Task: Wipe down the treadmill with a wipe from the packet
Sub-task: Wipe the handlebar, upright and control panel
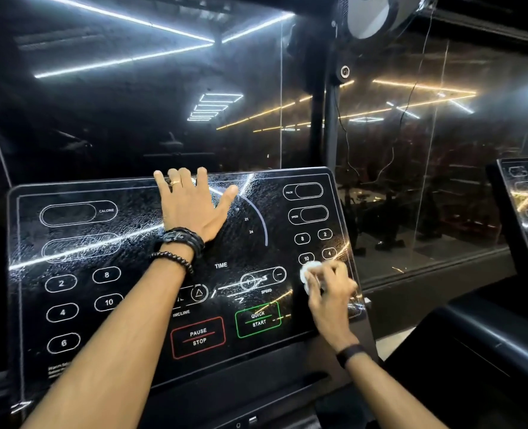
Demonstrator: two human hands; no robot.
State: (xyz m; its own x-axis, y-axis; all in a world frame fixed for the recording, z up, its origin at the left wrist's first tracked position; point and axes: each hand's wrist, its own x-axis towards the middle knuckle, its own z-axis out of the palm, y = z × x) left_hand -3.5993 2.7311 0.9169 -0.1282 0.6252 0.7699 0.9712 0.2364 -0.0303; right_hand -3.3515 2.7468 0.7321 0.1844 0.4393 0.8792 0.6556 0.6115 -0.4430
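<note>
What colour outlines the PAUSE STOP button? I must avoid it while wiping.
Red outline on PAUSE STOP button, head view.

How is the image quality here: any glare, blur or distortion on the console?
Head view: dim room; ceiling strip lights reflect as bright streaks across the glossy console. Right hand and its wipe are motion-blurred; left hand, flat on the panel, is sharp. Wide-angle lens bends the edges.

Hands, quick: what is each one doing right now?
Left hand: open, fingers spread flat, pressing on the treadmill console.
Right hand: closed on a white wipe, holding it against the console's right side.
</note>
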